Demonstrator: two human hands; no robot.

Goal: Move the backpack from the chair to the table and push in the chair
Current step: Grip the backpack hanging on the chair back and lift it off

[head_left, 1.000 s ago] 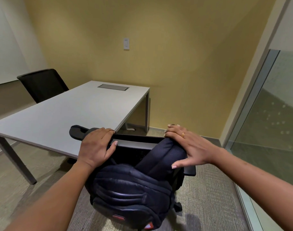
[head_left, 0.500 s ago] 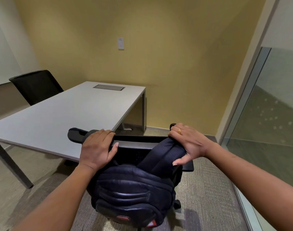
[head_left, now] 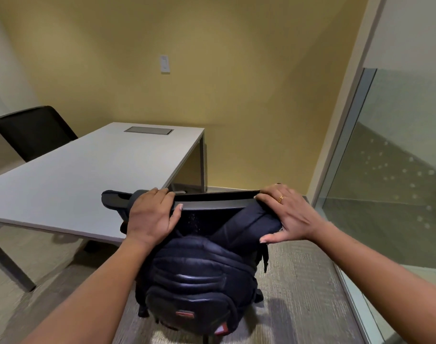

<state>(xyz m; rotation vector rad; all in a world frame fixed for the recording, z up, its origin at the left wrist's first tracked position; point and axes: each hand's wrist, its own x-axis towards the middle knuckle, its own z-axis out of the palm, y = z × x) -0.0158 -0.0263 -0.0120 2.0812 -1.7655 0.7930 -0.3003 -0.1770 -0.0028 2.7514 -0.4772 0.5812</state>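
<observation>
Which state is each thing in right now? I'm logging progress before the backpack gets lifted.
backpack: on the near chair, hanging against its backrest, not on the table.
near chair: pulled out from the table.
table: top bare.
far chair: behind the table's far side.
left hand: gripping the backrest's top edge.
right hand: resting on a backpack strap.

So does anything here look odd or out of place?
Only the backpack: it hangs off the back of the chair by its straps, not on the table. Nothing looks spilled or broken.
</observation>
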